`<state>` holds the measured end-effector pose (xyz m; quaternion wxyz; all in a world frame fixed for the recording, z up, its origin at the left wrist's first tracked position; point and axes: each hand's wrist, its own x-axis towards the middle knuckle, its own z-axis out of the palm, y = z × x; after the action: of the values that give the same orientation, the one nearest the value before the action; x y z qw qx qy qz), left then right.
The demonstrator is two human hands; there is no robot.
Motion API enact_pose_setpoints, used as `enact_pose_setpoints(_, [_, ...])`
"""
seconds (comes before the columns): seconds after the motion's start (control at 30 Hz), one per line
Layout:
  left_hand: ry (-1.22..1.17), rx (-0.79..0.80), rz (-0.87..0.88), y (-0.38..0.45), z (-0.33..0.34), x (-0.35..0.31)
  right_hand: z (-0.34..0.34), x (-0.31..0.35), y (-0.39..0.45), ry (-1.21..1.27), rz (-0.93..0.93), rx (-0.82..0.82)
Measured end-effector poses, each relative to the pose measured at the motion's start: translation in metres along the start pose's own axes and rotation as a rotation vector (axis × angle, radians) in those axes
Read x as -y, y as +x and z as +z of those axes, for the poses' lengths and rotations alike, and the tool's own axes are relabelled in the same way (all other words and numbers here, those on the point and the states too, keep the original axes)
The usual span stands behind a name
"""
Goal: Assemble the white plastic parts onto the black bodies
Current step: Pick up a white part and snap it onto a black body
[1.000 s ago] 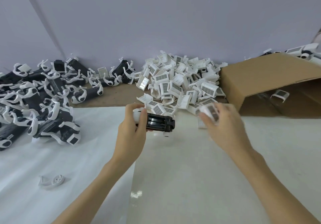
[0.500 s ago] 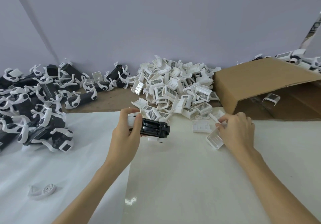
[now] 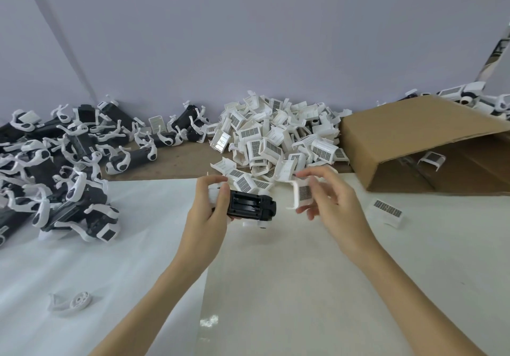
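My left hand (image 3: pixel 205 212) grips a black body (image 3: pixel 252 206) by its left end, holding it level above the white sheet with its open cavity facing up. Just right of it, my right hand (image 3: pixel 336 203) pinches a white plastic part (image 3: pixel 303 193) with a dark grille, a short gap from the body's right end. A heap of the same white parts (image 3: pixel 276 140) lies behind both hands. One more white part (image 3: pixel 387 212) lies alone on the sheet to the right.
Black bodies with white arms fitted (image 3: pixel 63 162) are piled at the left. A cardboard box (image 3: pixel 425 137) lies on its side at the right, a white part inside. A loose white curved piece (image 3: pixel 73 301) lies near left. White sheets (image 3: pixel 276 286) cover the table.
My right hand has lifted a white part off the sheet and brought it left toward the black body. Another white part now lies alone at the right. The left hand has held still.
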<state>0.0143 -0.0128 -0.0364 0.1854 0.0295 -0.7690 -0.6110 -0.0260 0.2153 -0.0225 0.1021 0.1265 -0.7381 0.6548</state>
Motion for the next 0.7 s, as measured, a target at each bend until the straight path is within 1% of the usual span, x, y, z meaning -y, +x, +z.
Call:
enact_pose_setpoints(0.1, [-0.057, 0.044, -0.019, -0.003, 0.004, -0.001, 0.018, 0.004, -0.01, 0.061, 0.008, 0.043])
enact_pose_setpoints(0.23, [-0.117, 0.109, -0.017, -0.009, 0.011, -0.004, 0.032, 0.005, -0.018, 0.157, 0.106, -0.027])
enact_pose_setpoints(0.27, [-0.124, 0.121, -0.019, -0.011, 0.011, -0.004, 0.033, 0.006, -0.019, 0.174, 0.122, -0.022])
enact_pose_setpoints(0.33, [-0.143, 0.132, -0.034, -0.012, 0.011, -0.006, 0.032, 0.006, -0.019, 0.184, 0.133, 0.044])
enact_pose_setpoints(0.4, [-0.167, 0.129, -0.059, -0.012, 0.01, -0.007, 0.031, 0.006, -0.019, 0.116, 0.1, 0.119])
enact_pose_setpoints(0.53, [-0.177, 0.113, -0.095, -0.011, 0.007, -0.007, 0.027, 0.004, -0.017, -0.31, -0.122, 0.087])
enact_pose_setpoints(0.57, [-0.178, 0.11, -0.096, -0.01, 0.007, -0.007, 0.026, 0.004, -0.017, -0.349, -0.151, 0.089])
enact_pose_setpoints(0.7, [-0.222, 0.109, -0.112, -0.011, 0.008, -0.008, 0.024, 0.002, -0.017, -0.358, -0.166, 0.125])
